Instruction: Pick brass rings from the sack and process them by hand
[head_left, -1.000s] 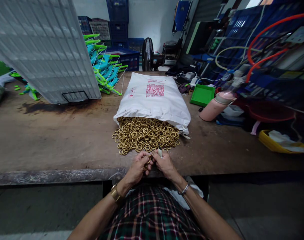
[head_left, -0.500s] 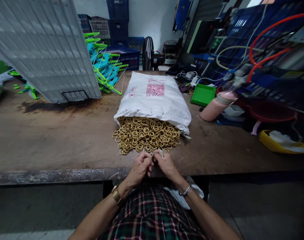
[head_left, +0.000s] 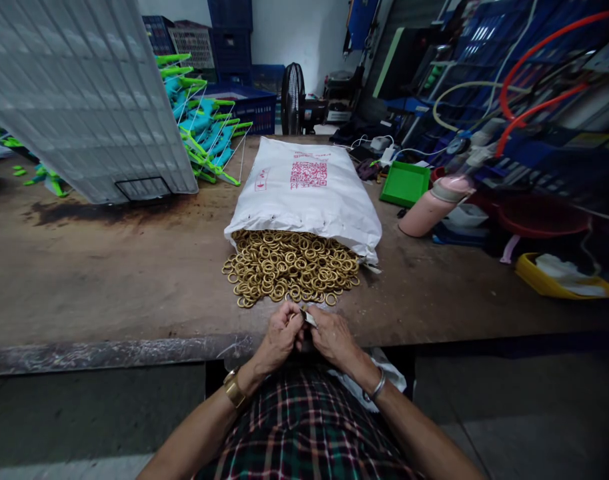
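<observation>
A pile of gold-coloured metal rings spills from the mouth of a white woven sack with red print. Just in front of the pile, at the table's near edge, my left hand is closed in a pinch on what looks like one of these rings, mostly hidden by the fingers. My right hand is closed around a small pale flat tool with a dark tip. That tip meets the left fingertips. The tool's exact kind is too small to tell.
A pale ribbed plastic panel leans at the left, beside green and turquoise plastic parts. At the right stand a green tray, a pink bottle and a yellow tray. A black fan is behind the table.
The pale tool in my right hand has turned and moved left towards the left fingertips. My right wrist has rotated. The view has shifted slightly.
</observation>
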`<state>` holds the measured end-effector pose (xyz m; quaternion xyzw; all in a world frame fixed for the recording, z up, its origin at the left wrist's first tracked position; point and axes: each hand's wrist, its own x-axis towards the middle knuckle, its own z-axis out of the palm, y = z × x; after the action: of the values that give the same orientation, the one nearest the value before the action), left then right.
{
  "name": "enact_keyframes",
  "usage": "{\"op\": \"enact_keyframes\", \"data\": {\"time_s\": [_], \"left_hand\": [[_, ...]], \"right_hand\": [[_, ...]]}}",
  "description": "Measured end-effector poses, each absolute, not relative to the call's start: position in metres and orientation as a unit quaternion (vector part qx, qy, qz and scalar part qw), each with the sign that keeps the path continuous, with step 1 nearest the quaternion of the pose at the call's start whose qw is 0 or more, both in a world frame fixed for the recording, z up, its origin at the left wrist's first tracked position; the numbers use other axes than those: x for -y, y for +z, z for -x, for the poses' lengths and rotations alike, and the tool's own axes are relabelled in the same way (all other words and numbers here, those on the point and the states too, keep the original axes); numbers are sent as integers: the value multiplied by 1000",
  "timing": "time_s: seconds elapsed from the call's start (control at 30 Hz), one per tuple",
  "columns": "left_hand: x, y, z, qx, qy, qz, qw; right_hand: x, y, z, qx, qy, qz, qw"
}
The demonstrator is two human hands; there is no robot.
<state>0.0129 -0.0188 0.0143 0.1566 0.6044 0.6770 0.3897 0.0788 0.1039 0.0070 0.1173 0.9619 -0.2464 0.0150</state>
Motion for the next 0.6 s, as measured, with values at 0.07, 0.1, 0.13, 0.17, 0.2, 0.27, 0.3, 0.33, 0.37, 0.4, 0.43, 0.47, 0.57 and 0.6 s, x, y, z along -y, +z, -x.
{"op": "enact_keyframes", "data": {"time_s": [0.07,0.1,0.13,0.17,0.2,0.27,0.3,0.33,0.37,0.4,0.43,0.47,0.57,0.6], "left_hand": [[19,15,-13,-608,676,-156,387],[19,15,-13,-610,675,-156,385],[20,15,-13,-612,674,-159,383],[20,15,-13,-613,674,-162,380],[20,14,-13,-611,674,-166,380],[20,13,-12,-603,678,-165,385],[21,13,-12,-599,680,-160,391],[22,14,-13,-594,683,-154,397],[24,15,-14,-589,684,-152,404],[25,17,-15,-583,684,-152,410],[28,19,-16,-577,684,-156,419],[30,22,-17,-565,686,-163,429],[36,32,-19,-496,712,-156,472],[36,34,-19,-466,726,-143,485]], "right_hand": [[-104,8,-78,-964,-237,-119,22],[-103,9,-78,-965,-232,-119,25],[-103,9,-78,-966,-229,-119,29],[-103,10,-78,-967,-224,-119,34],[-102,11,-77,-967,-219,-122,39],[-100,13,-76,-969,-205,-131,49],[-98,14,-75,-969,-199,-136,53],[-97,16,-75,-970,-193,-139,56],[-97,18,-75,-970,-187,-144,57],[-98,19,-75,-970,-182,-151,58],[-100,20,-75,-969,-176,-162,60],[-104,21,-75,-967,-171,-179,63],[-121,20,-79,-954,-163,-246,46],[-128,19,-81,-949,-166,-267,29]]}}
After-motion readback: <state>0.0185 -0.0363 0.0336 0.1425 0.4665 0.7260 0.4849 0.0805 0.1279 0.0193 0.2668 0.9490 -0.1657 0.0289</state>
